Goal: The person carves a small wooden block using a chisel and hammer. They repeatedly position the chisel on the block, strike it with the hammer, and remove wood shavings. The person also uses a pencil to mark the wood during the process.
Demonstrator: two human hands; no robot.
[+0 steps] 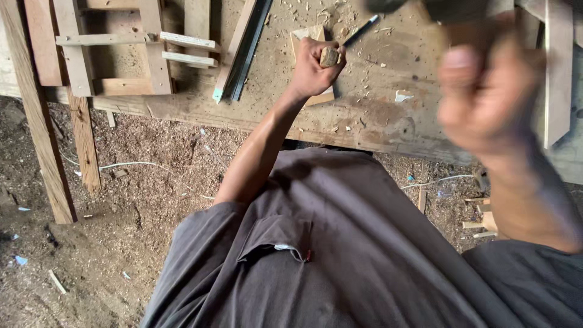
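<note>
My left hand (314, 67) is closed around the wooden handle of a chisel (330, 56), held upright on a small flat wood piece (308, 35) lying on the workbench (376, 115). My right hand (486, 91) is raised close to the camera and blurred; its fingers are curled around a dark object (452, 9) that runs out of the top of the frame, probably a mallet or hammer. A black pencil (361, 29) lies just beyond the wood piece.
A metal square or ruler (243, 54) and a small wooden frame of slats (133, 51) lie at the bench's left. Wood strips (557, 73) stand at the right. Sawdust, offcuts and a white cable (130, 164) cover the floor below.
</note>
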